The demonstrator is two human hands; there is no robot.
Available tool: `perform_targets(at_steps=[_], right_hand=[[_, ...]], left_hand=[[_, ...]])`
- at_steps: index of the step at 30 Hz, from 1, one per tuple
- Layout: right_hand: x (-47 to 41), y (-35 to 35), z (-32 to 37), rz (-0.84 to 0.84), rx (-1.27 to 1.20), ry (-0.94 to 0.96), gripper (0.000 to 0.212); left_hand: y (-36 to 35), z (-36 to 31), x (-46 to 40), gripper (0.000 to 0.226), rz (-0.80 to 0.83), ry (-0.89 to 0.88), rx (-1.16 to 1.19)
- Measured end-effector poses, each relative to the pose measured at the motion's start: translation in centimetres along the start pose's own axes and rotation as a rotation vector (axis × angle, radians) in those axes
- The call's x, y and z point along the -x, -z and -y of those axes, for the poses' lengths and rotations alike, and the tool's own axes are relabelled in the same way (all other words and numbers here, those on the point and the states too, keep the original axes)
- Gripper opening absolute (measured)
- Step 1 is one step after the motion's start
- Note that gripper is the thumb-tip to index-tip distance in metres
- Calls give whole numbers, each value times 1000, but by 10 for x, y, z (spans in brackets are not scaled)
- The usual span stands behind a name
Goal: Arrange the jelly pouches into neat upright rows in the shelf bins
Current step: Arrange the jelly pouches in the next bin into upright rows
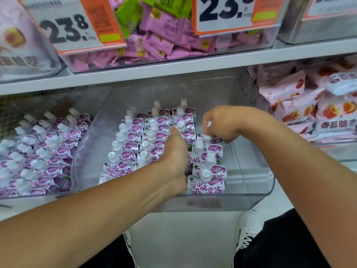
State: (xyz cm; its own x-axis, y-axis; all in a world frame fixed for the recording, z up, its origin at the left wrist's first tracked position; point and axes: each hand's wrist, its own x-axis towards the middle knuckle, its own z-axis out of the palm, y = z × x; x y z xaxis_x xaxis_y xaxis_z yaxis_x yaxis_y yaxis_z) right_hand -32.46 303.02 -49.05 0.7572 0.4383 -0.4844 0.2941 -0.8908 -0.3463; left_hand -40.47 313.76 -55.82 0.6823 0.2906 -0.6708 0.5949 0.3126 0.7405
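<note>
Item: jelly pouches point(133, 144), purple-and-white with white spout caps, standing in a clear middle bin point(251, 196) pulled forward on the lower shelf. Step in hand, as judged: filling out the right-hand row. Left hand point(173, 151) lies between the rows, fingers fairly straight and pressed against the pouches, seemingly steadying the left block; right hand point(222, 124) is curled around a pouch point(209, 139) at the far end of the right row, fingers pinching near its cap. Next move likely calls for seating that pouch upright, cap up, flush with its neighbours. Right strip of the bin floor is bare. Left bin point(81, 151): same pouches, rows looser. Right bin: pink peach-print packets point(301, 111). Upper shelf bin: pink wrapped sweets point(166, 41) behind price cards point(63, 29)
</note>
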Motion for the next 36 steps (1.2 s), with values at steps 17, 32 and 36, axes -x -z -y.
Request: perform_targets(at_steps=[17,32,36], right_hand=[[6,-1,-2,-72,464,153,22],[10,-2,4,-61,396,134,46],[-6,-4,0,-192,341,142,31]], left_hand=[[-25,5,10,86,210,114,77],[1,-12,-27,78,77,-11,252],[-1,-18,-13,74,110,-48,166]])
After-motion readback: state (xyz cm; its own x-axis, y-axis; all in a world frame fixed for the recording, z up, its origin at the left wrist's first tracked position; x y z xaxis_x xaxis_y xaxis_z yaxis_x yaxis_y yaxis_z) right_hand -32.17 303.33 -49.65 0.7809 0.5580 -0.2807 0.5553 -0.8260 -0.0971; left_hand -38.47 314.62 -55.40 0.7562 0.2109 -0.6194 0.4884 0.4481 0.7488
